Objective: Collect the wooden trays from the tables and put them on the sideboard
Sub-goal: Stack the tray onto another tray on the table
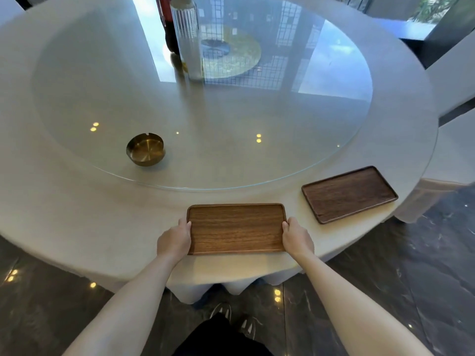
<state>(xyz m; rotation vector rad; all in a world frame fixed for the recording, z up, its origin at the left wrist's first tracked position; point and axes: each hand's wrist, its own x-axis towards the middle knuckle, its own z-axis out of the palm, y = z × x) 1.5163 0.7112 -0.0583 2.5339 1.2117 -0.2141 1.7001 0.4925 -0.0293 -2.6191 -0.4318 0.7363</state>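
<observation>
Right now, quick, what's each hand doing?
Left hand: closed on the tray's left end.
Right hand: closed on its right end.

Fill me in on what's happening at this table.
A person stands at a round white table, gripping a lighter wooden tray by its short ends, left hand on one and right hand on the other. The tray lies near the table's front edge. A darker tray lies untouched to its right. A brass ashtray sits on the glass turntable. No sideboard is in view.
</observation>
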